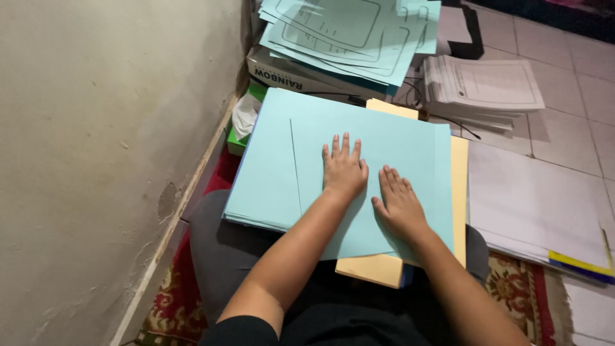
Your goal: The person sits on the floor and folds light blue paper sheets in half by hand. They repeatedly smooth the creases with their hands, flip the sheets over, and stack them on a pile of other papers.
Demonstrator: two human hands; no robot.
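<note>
A plaster wall (96, 160) closes the left edge, with open tiled floor (570, 109) at 2 o'clock. A green tissue box (238, 138) sits at the pale blue paper stack (269, 179) and its 10 o'clock corner; a white carton (282, 77) lies at 12 (under printed blue sheets (339, 32)). The left hand (343, 170) presses flat, fingers spread, on the blue top sheet (391, 147) lying on the lap; the right hand (398, 206), just beside it, lies equally flat. Neither grip holds anything. Yellow sheets (459, 192) peek out at 3 o'clock, white piles (532, 205) beyond.
</note>
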